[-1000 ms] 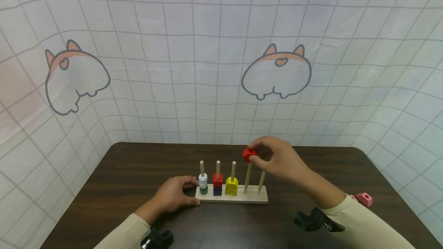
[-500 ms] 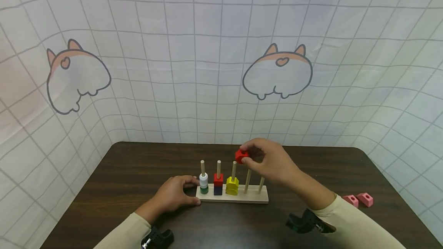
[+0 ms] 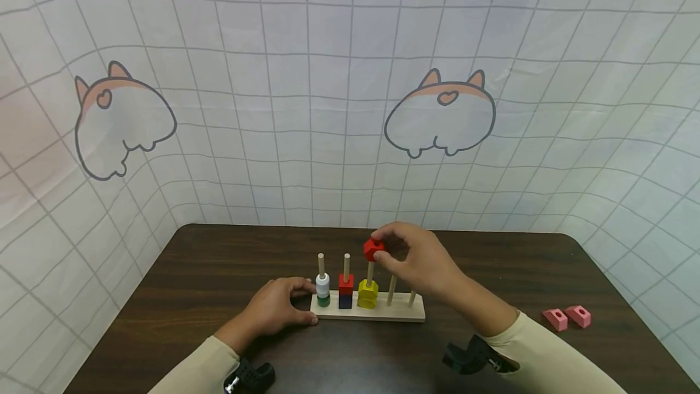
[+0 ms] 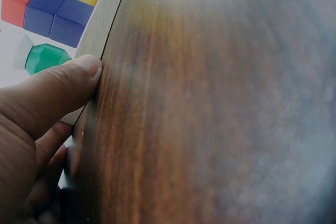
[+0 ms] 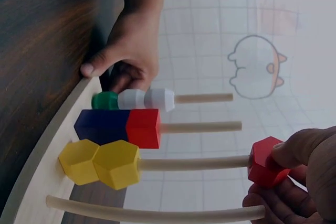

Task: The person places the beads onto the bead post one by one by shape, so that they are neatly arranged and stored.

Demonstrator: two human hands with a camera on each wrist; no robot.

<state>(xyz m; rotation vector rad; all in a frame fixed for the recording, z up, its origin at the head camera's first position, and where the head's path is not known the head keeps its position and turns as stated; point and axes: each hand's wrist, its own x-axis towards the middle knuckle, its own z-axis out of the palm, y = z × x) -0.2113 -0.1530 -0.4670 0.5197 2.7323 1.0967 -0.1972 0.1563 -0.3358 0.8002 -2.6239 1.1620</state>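
My right hand [image 3: 423, 266] pinches a red hexagonal bead [image 3: 372, 250] between thumb and fingers. That bead meets the tip of the third peg [image 5: 194, 163] of a wooden peg stand [image 3: 377, 315]; whether the peg has entered its hole I cannot tell. Lower on this peg sit two yellow hexagonal beads [image 5: 116, 164]. The second peg bears a red cube [image 5: 143, 128] above dark blue cubes [image 4: 55, 17]. White beads [image 5: 146, 99] top a green one [image 5: 105, 100] on the first peg. At the stand's left end, my left hand [image 3: 273, 307] grips the base, thumb along its front edge.
Two pegs at the stand's right, one of them the fourth peg [image 5: 157, 214], carry no beads. Two pink blocks with holes [image 3: 567, 318] lie on the dark wooden table [image 3: 219, 254] at the right. A grid-patterned white cloth [image 3: 273, 108] hangs behind.
My right hand has carried the red hexagonal bead leftward, from above the fourth peg to the tip of the third. The left hand stays on the base. Both pink blocks now show fully.
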